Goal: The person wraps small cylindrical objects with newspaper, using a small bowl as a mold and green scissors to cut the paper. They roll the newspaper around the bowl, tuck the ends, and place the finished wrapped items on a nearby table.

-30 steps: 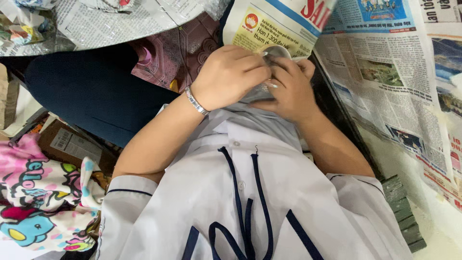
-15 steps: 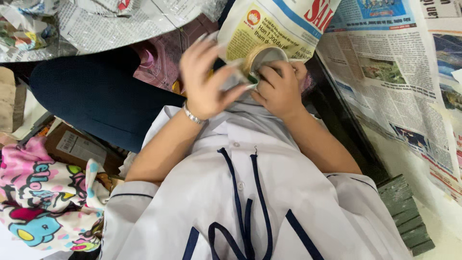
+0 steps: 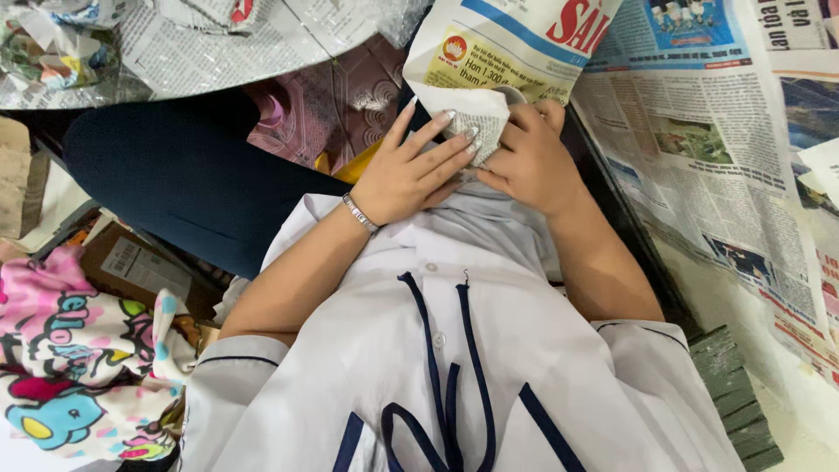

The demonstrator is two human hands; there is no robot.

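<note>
In the head view, the left hand (image 3: 409,179) lies flat with fingers spread wide, its fingertips (image 3: 472,135) pressing the folded corner of a newspaper sheet (image 3: 502,52) down over a small round object (image 3: 516,94), of which only a grey rim shows at 12 o'clock from the knuckles. The right hand (image 3: 533,162) sits just beside it at 3 o'clock, curled around the wrapped bundle, thumb up against the paper's lower edge; both hands touch the paper and each other. A silver bracelet (image 3: 360,212) circles the left wrist. The sheet hangs from the top of the frame, its bottom edge ending right at the fingers. Below the hands, toward 6 o'clock, a white shirt with dark blue trim (image 3: 454,367) fills the lap area. At 9 o'clock a dark blue trouser leg (image 3: 183,188) runs across, with a cartoon-print cloth (image 3: 70,367) and a cardboard box (image 3: 135,267) crowding the lower left. At 3 o'clock more spread newspaper (image 3: 699,140) covers the surface, well apart from the right forearm, with a dark edge (image 3: 629,236) between; a bare pale strip lies at 4 o'clock beside grey-green blocks (image 3: 734,393). Crumpled paper (image 3: 61,52) sits at 10 o'clock.
</note>
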